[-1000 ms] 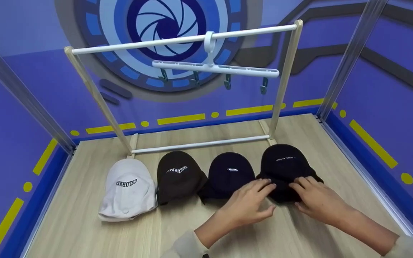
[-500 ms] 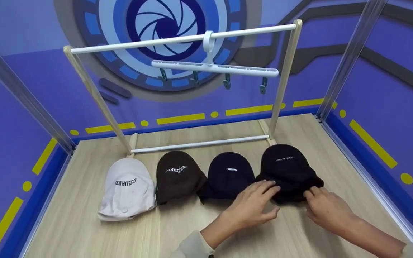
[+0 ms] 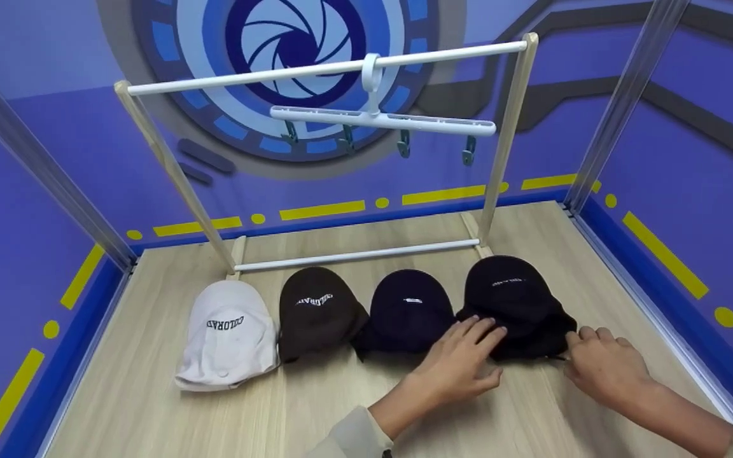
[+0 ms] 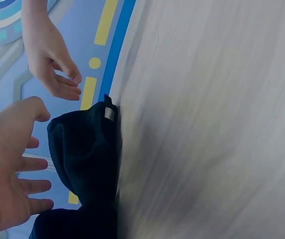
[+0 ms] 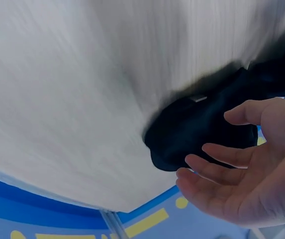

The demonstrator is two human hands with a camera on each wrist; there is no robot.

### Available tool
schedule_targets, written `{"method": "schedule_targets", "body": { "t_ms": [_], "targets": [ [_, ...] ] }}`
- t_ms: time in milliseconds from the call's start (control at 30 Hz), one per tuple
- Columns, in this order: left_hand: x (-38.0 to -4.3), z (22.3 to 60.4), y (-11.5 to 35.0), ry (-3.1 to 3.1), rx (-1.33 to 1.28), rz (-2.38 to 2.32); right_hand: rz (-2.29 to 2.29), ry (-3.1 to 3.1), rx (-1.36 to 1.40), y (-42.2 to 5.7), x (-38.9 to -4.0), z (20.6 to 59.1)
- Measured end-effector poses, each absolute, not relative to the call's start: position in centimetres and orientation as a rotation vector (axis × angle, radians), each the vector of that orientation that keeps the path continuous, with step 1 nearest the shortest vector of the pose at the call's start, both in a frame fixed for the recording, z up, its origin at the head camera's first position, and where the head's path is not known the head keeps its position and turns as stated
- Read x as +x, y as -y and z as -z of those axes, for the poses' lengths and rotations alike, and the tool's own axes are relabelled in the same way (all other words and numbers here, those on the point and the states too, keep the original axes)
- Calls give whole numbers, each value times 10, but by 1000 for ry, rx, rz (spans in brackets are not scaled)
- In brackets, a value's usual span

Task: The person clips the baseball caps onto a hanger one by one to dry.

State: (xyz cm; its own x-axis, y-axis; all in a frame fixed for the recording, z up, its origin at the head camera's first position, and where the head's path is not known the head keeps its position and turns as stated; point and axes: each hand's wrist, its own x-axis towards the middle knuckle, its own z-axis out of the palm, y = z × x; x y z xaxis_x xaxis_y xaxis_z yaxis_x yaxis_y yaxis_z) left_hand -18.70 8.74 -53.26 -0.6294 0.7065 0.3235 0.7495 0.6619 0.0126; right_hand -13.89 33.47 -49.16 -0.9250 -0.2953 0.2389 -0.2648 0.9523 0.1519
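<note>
A black cap [image 3: 508, 299] with small pale lettering lies at the right end of a row of caps. My left hand [image 3: 452, 366] is at its left front edge, fingers spread, as the left wrist view also shows. At the cap's right edge is my right hand [image 3: 608, 367]; in the right wrist view its fingers [image 5: 222, 172] are loosely bent, with nothing between them and the thumb. Left of the black cap lies a navy cap [image 3: 408, 318] with a small white mark, its front right part hidden behind my left hand. A pale tag [image 4: 109, 114] shows inside the black cap.
A dark brown cap [image 3: 315, 324] and a white cap [image 3: 226, 343] lie further left on the wooden table [image 3: 335, 413]. Behind them stands a rack [image 3: 245, 79] with a white hanger [image 3: 341, 118] bearing several dark clips [image 3: 403, 146]. Patterned blue walls enclose the table.
My right hand has moved right, from the black cap's front to its right edge. My left hand has shifted slightly right. The black cap's front part now spreads wider to the right.
</note>
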Motion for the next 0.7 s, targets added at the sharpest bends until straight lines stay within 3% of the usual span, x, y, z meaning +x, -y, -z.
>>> {"method": "schedule_targets", "body": {
  "t_ms": [700],
  "targets": [
    [-201,536,-112,2553,-1059,249,20,2800,381,-344,-157,493]
  ]
}}
